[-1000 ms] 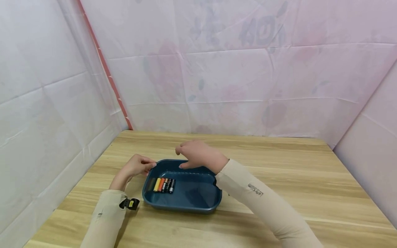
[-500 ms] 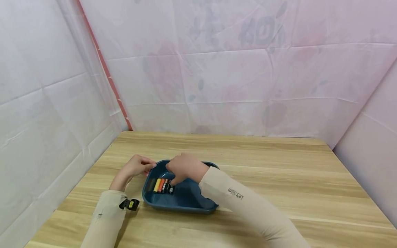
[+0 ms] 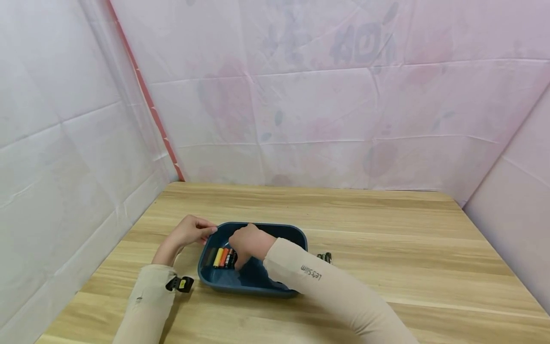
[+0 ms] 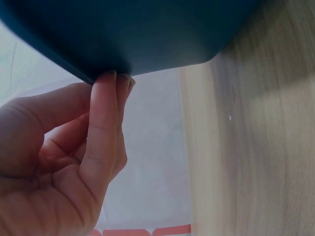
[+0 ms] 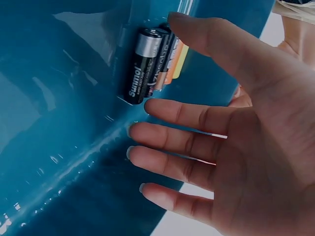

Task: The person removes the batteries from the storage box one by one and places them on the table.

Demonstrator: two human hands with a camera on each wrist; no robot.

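Right now the batteries [image 3: 222, 257] lie in a tight side-by-side row against the left inner wall of the blue tray [image 3: 296, 235], and from my right hand [image 3: 246, 242] the black outermost battery [image 5: 140, 66] sits just beyond the fingertips, its long axis roughly in line with my thumb. That hand is spread and relaxed, grasping nothing, with the fingers [image 5: 173, 113] near the tray floor, though I can't quite tell whether the thumb tip touches a cell. My left hand [image 3: 187, 231], on the far side of the row, pinches the tray's corner rim, and a loose battery [image 3: 325, 257] lies outside on the table [image 3: 386, 239], behind my right forearm.
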